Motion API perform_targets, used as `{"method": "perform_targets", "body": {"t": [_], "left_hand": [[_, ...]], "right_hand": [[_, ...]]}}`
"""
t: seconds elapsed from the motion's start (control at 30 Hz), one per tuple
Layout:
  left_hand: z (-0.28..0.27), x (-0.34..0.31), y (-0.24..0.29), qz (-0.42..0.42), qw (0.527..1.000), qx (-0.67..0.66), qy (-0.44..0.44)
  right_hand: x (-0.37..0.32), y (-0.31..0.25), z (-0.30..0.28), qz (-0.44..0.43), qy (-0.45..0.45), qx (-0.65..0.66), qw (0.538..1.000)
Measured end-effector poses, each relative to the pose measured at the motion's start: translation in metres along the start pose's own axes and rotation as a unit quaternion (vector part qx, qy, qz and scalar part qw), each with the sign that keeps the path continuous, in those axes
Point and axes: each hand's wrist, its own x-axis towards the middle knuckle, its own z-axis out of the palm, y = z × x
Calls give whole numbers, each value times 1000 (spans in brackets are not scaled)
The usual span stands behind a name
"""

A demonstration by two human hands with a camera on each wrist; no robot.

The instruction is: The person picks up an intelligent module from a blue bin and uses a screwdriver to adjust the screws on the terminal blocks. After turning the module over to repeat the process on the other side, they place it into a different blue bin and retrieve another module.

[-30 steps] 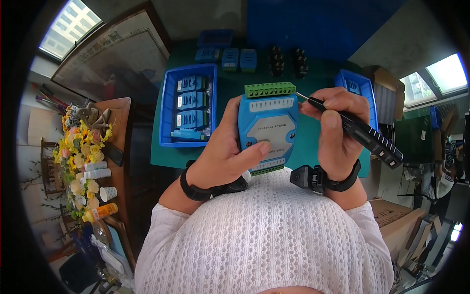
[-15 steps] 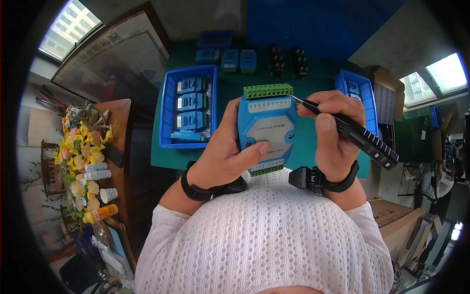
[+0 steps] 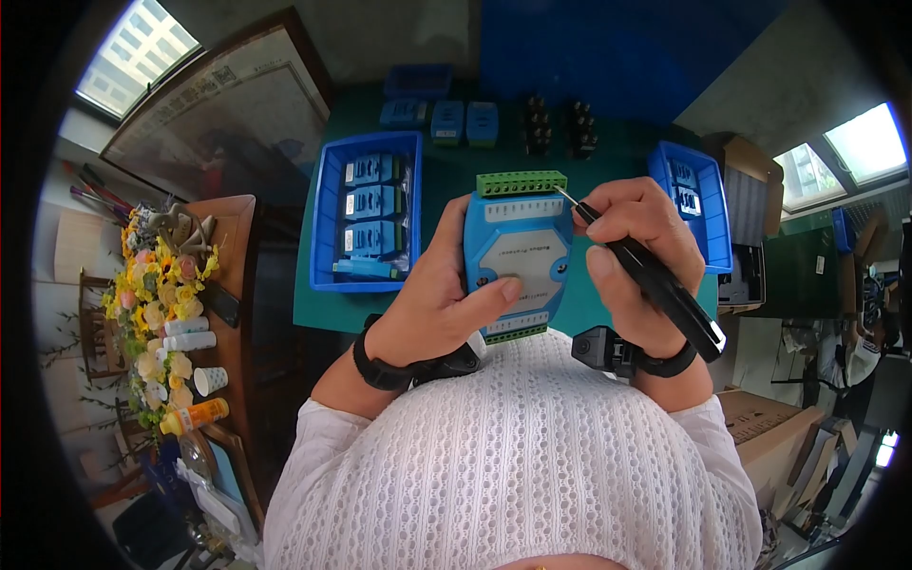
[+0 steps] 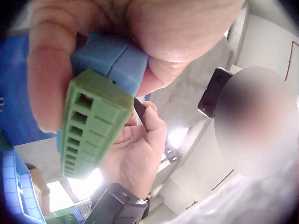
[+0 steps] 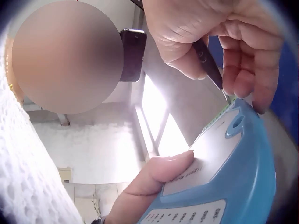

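My left hand (image 3: 427, 309) grips a blue module (image 3: 518, 252) with a grey label, thumb across its face. Along the module's far end runs a green screw terminal block (image 3: 522, 183); another green strip lines the near end. In the left wrist view, one green block (image 4: 88, 130) shows its row of square openings. My right hand (image 3: 655, 223) holds a black screwdriver (image 3: 662, 293) between thumb and fingers, its handle slanting back toward me. The screwdriver's metal tip meets the right end of the far block. The right wrist view shows the screwdriver (image 5: 209, 65) slanting down to the module's edge.
A blue bin (image 3: 326, 218) with several similar modules stands on the green table at left. Another blue bin (image 3: 720, 233) sits at right by a cardboard box (image 3: 750, 176). Farther back are more blue modules (image 3: 446, 122) and two rows of black parts (image 3: 538, 128).
The screwdriver tip has moved left from beside the terminal block onto its right end. The handle has swung down toward me as my right hand turned. The left hand and module stay nearly still.
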Motion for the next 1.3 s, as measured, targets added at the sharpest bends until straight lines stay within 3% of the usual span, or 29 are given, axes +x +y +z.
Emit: {"method": "perform_targets", "body": {"t": [0.47, 1.3], "left_hand": [[-1, -1, -3, 8, 1000, 8, -1], [1, 0, 3, 17, 998, 68, -6]], "right_hand": [[1, -5, 1, -21, -28, -77, 996], [2, -7, 3, -57, 3, -67, 996]]}}
